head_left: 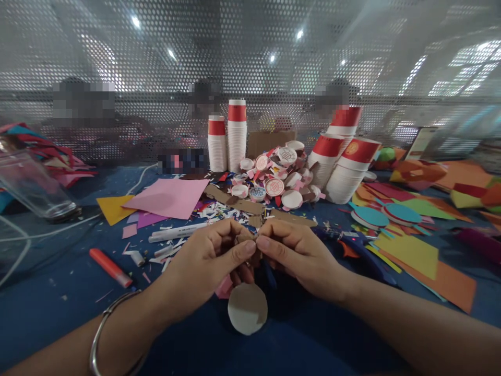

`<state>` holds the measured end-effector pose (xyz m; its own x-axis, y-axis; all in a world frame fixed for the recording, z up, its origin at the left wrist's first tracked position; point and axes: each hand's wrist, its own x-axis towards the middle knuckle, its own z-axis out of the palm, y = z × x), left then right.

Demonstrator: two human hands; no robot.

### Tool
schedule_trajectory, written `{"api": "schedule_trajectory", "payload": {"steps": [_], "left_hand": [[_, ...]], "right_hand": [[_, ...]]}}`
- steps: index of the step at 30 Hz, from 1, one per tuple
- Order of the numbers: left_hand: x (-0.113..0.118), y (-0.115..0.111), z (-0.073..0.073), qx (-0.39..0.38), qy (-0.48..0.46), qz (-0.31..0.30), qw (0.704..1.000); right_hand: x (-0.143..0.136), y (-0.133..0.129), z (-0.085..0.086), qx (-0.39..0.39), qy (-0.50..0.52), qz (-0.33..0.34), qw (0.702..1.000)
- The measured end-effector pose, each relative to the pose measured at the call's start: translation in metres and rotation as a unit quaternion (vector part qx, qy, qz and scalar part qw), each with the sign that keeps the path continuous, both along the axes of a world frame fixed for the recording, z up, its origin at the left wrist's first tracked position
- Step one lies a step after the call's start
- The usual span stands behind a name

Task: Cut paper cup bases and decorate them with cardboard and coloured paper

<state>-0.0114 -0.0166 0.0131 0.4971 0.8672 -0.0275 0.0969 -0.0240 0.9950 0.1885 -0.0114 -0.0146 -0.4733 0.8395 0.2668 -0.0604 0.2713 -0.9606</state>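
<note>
My left hand (225,250) and my right hand (295,256) meet above the near middle of the table. Thumbs and fingertips of both are closed on a small brown cardboard piece (246,239), mostly covered by the fingers. Just below them is a pale round disc (248,309), and a bit of pink paper (224,288) shows beside my left fingers. Past my right hand lies a dark blue tool with a small red light (362,245), which looks like a glue gun. White pens (178,232) lie beyond my left hand.
Stacked paper cups (237,141) flank a heap of small round paper pieces (274,180). A glass mug (37,185) and a red marker (110,268) are on the left, near a white cable (23,239). Coloured paper sheets (415,253) spread at right. A perforated metal screen (250,68) stands behind.
</note>
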Motion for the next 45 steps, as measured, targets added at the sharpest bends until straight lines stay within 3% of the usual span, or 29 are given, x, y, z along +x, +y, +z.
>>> {"api": "schedule_trajectory", "payload": {"steps": [13, 20, 31, 38, 45], "left_hand": [[-0.002, -0.003, 0.006, -0.025, 0.0, -0.016, 1.0], [0.002, -0.002, 0.002, -0.04, -0.015, 0.032, 0.999], [0.004, -0.002, -0.001, -0.04, -0.002, 0.058, 0.998], [0.004, 0.0, -0.005, -0.072, -0.05, 0.066, 0.994], [0.003, 0.0, -0.004, -0.05, -0.042, 0.063, 0.996]], "right_hand": [[0.002, -0.003, 0.004, 0.048, -0.038, 0.018, 0.998], [0.001, 0.002, 0.005, 0.059, -0.048, -0.025, 0.997], [-0.002, 0.002, 0.004, 0.078, -0.088, -0.05, 0.992], [-0.003, 0.003, 0.004, 0.073, -0.084, -0.044, 0.993], [0.0, 0.002, 0.002, 0.082, -0.095, -0.036, 0.991]]}}
